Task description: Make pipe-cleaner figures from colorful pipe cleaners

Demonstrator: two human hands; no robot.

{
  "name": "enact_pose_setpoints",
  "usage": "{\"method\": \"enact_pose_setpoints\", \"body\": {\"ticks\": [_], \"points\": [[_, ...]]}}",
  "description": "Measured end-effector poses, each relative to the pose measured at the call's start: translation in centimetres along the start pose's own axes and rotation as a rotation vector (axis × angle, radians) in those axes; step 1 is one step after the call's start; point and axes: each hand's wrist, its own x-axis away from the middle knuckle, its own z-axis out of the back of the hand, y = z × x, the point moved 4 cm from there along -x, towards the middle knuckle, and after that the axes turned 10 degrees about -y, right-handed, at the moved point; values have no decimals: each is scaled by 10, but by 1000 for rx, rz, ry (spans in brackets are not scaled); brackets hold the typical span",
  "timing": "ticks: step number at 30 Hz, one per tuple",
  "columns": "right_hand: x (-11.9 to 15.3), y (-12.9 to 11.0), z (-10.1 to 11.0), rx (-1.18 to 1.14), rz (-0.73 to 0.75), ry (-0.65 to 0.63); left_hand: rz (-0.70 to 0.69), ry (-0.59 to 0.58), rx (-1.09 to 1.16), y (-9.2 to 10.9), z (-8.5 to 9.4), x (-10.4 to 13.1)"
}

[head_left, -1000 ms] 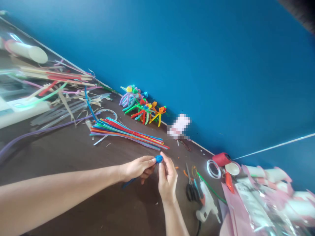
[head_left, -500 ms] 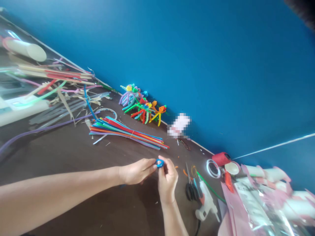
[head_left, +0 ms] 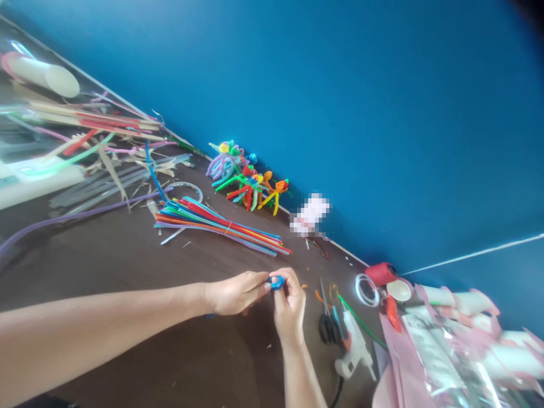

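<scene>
A blue pipe cleaner (head_left: 277, 283), bent into a small loop, is held between both hands above the dark table. My left hand (head_left: 240, 291) pinches its left side with thumb and fingers. On the other side, the thumb and fingers of my right hand (head_left: 290, 300) close on the loop. A bit of blue shows below my left wrist. Beyond the hands lies a tied bundle of coloured pipe cleaners (head_left: 225, 226). Several small colourful pipe cleaner figures (head_left: 250, 184) stand by the blue wall.
Scissors (head_left: 326, 323) and a white glue gun (head_left: 355, 345) lie right of my right hand. A white tape roll (head_left: 368, 290), a red spool (head_left: 381, 274) and pink paper (head_left: 402, 362) are farther right. Loose strips (head_left: 106, 187) and a white paper roll (head_left: 63, 81) are at the left.
The blue loop has turned slightly between the fingers, and my right fingers have closed further over it. The view has shifted a little.
</scene>
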Motion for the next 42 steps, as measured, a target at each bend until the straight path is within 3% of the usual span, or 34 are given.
{"method": "enact_pose_setpoints", "body": {"ticks": [5,13,23,26,32,38,42], "points": [[0,5,0,-49,-22,-9,-5,-3,76,0,0,-1],[6,23,-4,-193,-188,-4,2,6,81,2,1,-1],[6,21,-7,-320,-208,-30,-13,-9,22,2,2,0],[7,22,-9,-385,-255,2,-31,-2,129,1,1,-1],[9,19,-7,-435,-290,151,-62,12,549,1,2,-4],[9,22,-10,-550,-348,74,-57,36,532,-1,4,-4],[10,22,-8,-440,-333,70,-50,27,544,1,1,-3]]}}
